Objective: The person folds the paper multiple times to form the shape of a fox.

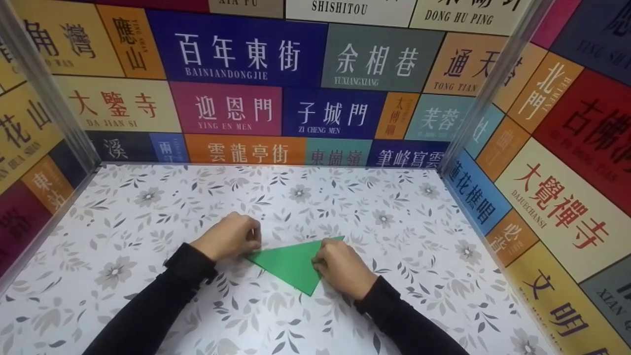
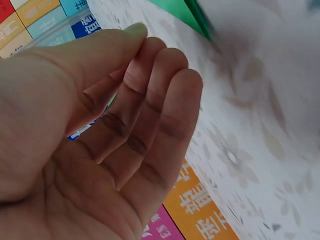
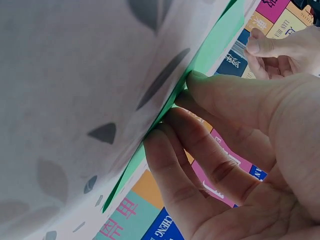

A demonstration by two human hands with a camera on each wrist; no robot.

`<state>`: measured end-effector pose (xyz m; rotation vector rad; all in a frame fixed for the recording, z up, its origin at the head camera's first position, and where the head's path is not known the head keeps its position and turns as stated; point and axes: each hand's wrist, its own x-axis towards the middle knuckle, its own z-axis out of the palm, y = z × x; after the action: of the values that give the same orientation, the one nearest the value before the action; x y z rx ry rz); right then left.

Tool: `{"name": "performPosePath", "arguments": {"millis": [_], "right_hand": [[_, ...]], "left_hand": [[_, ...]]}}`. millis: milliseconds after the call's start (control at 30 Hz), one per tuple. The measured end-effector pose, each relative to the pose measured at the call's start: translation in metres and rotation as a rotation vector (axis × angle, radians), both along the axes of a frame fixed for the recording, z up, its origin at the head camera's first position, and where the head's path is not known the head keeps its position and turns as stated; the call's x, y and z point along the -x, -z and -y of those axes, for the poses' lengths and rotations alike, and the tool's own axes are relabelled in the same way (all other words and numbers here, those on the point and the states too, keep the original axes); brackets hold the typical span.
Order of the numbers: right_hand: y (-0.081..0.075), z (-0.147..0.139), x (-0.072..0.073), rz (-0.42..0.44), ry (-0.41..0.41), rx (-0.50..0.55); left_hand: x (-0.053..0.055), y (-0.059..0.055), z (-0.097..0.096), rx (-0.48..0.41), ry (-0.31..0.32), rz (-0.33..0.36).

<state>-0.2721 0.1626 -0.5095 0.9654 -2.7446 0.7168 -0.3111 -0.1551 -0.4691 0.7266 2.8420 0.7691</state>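
On the table lies a green sheet of paper (image 1: 288, 264) folded into a triangle, its layered edge showing in the right wrist view (image 3: 200, 62). My right hand (image 1: 342, 266) pinches the triangle's right-hand edge, with the thumb (image 3: 220, 90) and fingertips close against the fold. My left hand (image 1: 231, 236) hovers by the left corner, loosely curled. Its thumb and index tips come together in the left wrist view, where the hand (image 2: 110, 125) holds nothing and the paper (image 2: 182, 15) shows beyond the fingertips.
A white table (image 1: 162, 305) with a grey leaf and flower print spreads under both hands. Upright panels covered in coloured blocks with Chinese lettering close off the back (image 1: 236, 54), the left (image 1: 24, 113) and the right (image 1: 557, 197), joined by clear corner strips (image 1: 473, 118).
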Motion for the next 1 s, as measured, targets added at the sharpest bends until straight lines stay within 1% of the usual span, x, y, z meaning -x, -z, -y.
{"name": "performPosePath", "arguments": {"millis": [133,267,367,433,600,733,867,933,1000], "right_hand": [[-0.001,0.000,0.000,0.002,0.006,-0.007],[-0.001,0.000,0.000,-0.011,0.009,-0.015],[0.000,0.000,0.001,-0.017,0.009,-0.019],[0.000,0.000,0.001,-0.015,0.009,-0.017],[-0.001,0.000,0.000,-0.009,0.015,-0.016],[-0.001,-0.001,-0.001,-0.024,0.023,-0.016],[0.000,0.001,-0.001,-0.044,0.026,-0.022],[0.000,0.002,-0.002,-0.058,0.027,-0.027],[0.001,0.002,-0.002,-0.071,0.030,-0.032]], "left_hand": [[-0.005,0.001,-0.015,-0.025,0.060,-0.063],[-0.011,0.003,-0.031,-0.046,0.105,-0.107],[-0.017,0.004,-0.043,-0.049,0.123,-0.129],[-0.021,0.005,-0.050,-0.043,0.137,-0.160],[-0.035,0.009,-0.066,0.003,0.138,-0.235],[-0.045,0.013,-0.076,0.023,0.110,-0.255],[-0.054,0.017,-0.080,0.043,0.079,-0.290],[-0.056,0.018,-0.080,0.061,0.071,-0.311],[-0.058,0.020,-0.080,0.076,0.069,-0.312]]}}
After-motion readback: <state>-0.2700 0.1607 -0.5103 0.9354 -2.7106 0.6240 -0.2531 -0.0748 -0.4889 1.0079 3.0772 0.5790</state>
